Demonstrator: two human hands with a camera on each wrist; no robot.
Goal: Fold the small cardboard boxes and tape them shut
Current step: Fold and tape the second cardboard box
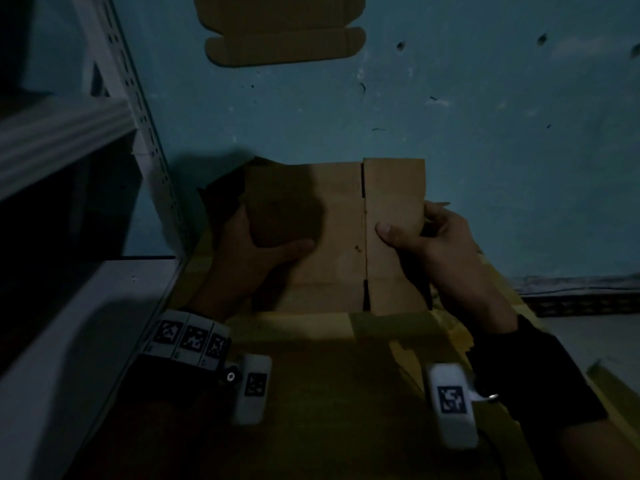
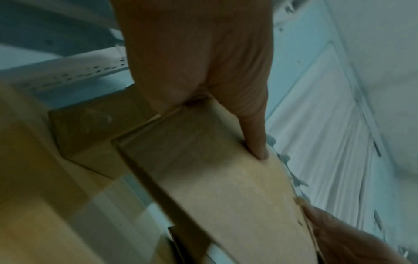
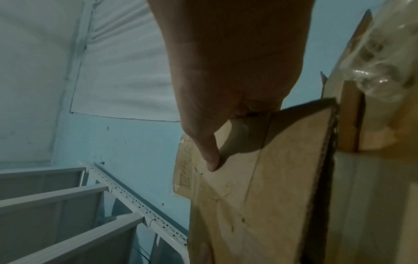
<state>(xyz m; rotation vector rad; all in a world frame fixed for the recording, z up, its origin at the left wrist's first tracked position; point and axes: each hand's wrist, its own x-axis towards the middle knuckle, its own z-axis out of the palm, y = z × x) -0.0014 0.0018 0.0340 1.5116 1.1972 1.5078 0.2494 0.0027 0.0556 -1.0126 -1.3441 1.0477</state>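
1. Box (image 1: 341,237), still a flat blank, is held up between both hands above a cardboard-covered desk (image 1: 311,375).
2. Left hand (image 1: 256,251) grips its left edge; right hand (image 1: 426,237) pinches the right panel.
3. Folding looks barely begun; next, crease the panels along the scores.
4. Another blank (image 1: 284,32) lies farther off.

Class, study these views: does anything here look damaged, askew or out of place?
Yes. A flat cardboard cutout lies apart from the box that both hands hold. The teal surface around them shows chips and scuff marks. The box itself seems undamaged.
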